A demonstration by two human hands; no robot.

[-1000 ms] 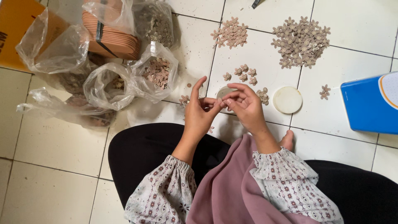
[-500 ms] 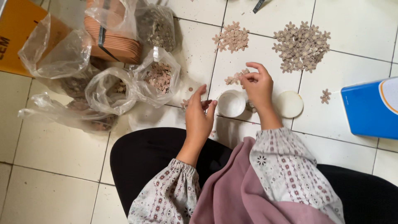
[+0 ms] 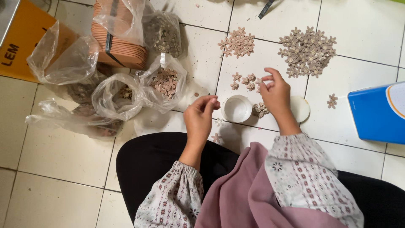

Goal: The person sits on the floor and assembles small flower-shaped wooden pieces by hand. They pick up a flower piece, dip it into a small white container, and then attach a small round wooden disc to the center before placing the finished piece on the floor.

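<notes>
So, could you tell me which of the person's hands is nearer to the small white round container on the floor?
Left. The left hand hovers just beside the white container, on its left; the right hand is slightly farther, up to its right.

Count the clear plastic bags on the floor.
5 at least, all at left: one over the orange box, one over the stacked discs, two holding flower pieces, one flattened. More may be hidden.

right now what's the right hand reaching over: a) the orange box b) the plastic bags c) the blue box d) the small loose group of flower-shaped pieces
d: the right hand has its fingertips at the small group of flower pieces on the tiled floor, just past the small white cup; the blue box lies well off to its right.
</notes>
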